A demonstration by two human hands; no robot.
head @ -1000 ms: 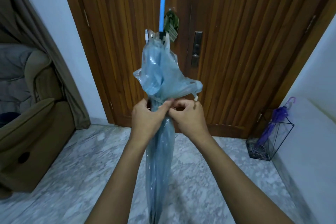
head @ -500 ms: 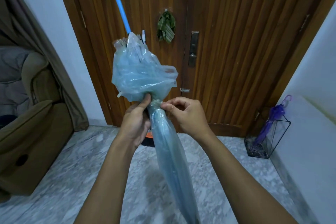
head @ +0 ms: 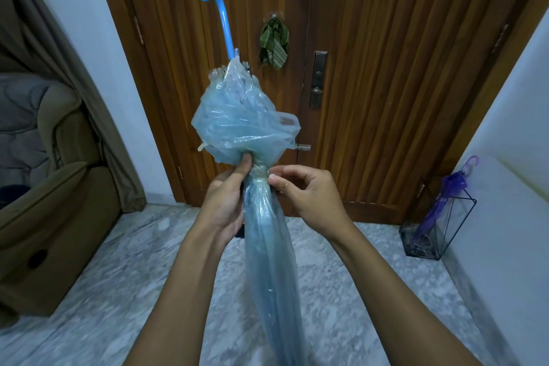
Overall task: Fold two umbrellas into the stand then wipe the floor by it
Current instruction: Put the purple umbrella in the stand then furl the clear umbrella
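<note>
A closed blue see-through umbrella (head: 269, 249) stands nearly upright in front of me, its curved blue handle at the top and its canopy bunched loose above the middle. My left hand (head: 227, 202) grips the umbrella at the gathered waist, thumb up against the plastic. My right hand (head: 309, 196) pinches the tie strap at that waist with fingertips and thumb. A purple umbrella (head: 445, 199) sits folded inside the black wire stand (head: 457, 235) on the floor at the right wall.
A brown wooden double door (head: 371, 83) fills the back, with a lock plate and a green ornament. A brown armchair (head: 50, 211) stands at the left. The floor (head: 118, 291) is grey marble. A white ledge runs along the right.
The umbrella has swung back from leaning left toward upright. Both hands stay at the gathered waist, the right hand working the strap there.
</note>
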